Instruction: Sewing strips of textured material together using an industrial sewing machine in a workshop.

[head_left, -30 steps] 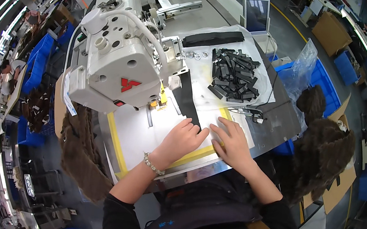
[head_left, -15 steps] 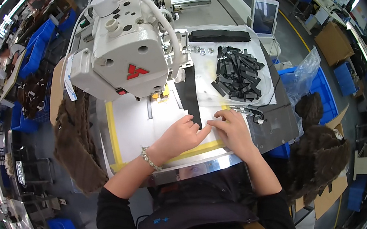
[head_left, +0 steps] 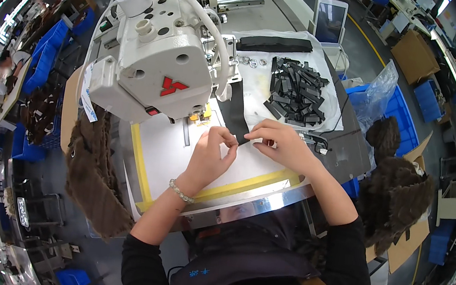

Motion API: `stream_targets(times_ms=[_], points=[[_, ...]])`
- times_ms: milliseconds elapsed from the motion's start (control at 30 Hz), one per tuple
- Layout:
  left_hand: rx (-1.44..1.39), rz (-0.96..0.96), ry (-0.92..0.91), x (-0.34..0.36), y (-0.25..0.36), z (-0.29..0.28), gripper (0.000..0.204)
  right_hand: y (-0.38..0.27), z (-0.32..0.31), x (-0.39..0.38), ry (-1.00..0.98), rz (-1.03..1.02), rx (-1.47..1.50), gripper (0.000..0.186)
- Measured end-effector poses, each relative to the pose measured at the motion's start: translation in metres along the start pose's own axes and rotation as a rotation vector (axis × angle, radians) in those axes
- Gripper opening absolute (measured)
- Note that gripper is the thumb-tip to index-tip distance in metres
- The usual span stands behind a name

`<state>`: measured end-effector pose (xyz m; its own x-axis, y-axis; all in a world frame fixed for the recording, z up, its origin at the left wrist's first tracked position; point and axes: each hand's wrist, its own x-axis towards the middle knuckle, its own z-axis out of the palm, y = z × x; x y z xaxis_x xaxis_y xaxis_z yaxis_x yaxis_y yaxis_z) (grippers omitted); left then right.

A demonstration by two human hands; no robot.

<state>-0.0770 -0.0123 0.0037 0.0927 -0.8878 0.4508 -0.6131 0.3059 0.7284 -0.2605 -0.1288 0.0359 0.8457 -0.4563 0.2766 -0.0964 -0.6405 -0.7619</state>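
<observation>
A flat black fabric strip (head_left: pixel 236 106) runs from beside the sewing machine head (head_left: pixel 159 74) toward me over the white work plate (head_left: pixel 163 171). At its near end my right hand (head_left: pixel 283 145) pinches the strip's corner between the fingertips. Just left of that, my left hand (head_left: pixel 211 155), with a beaded bracelet at the wrist, is closed with fingers curled, its fingertips at the strip's near edge; anything between them is hidden. A short, narrow dark slot or piece (head_left: pixel 187 132) shows on the plate below the machine's lit needle area.
On white plastic sheeting lie a pile of short black pieces (head_left: pixel 299 91), a long black roll (head_left: pixel 275 45) and several metal rings (head_left: pixel 251 62). Scissors (head_left: pixel 313 140) rest right of my hand. Brown furry material (head_left: pixel 95 176) hangs at left. A blue crate (head_left: pixel 404 112) stands at right.
Both hands have moved up and slightly left to the strip's near end. The left fingers have curled in, and the strip's near end has shifted away from me.
</observation>
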Motion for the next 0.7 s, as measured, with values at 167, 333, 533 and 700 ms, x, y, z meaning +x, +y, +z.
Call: stream_targets(times_ms=[167, 333, 533, 700], points=[[-0.174, -0.095, 0.041, 0.001, -0.007, 0.001, 0.038, 0.008, 0.003, 0.022, -0.053, 0.201, 0.202, 0.017], [-0.241, -0.170, 0.014, 0.000, -0.013, 0.001, 0.037, 0.027, 0.012, 0.023, -0.107, 0.346, 0.325, 0.010], [-0.306, -0.290, -0.041, 0.001, -0.014, -0.003, 0.036, 0.028, 0.012, 0.017, -0.093, 0.406, 0.387, 0.007], [-0.526, -0.433, -0.102, 0.003, -0.015, -0.003, 0.038, 0.026, 0.008, 0.015, -0.104, 0.303, 0.335, 0.007]])
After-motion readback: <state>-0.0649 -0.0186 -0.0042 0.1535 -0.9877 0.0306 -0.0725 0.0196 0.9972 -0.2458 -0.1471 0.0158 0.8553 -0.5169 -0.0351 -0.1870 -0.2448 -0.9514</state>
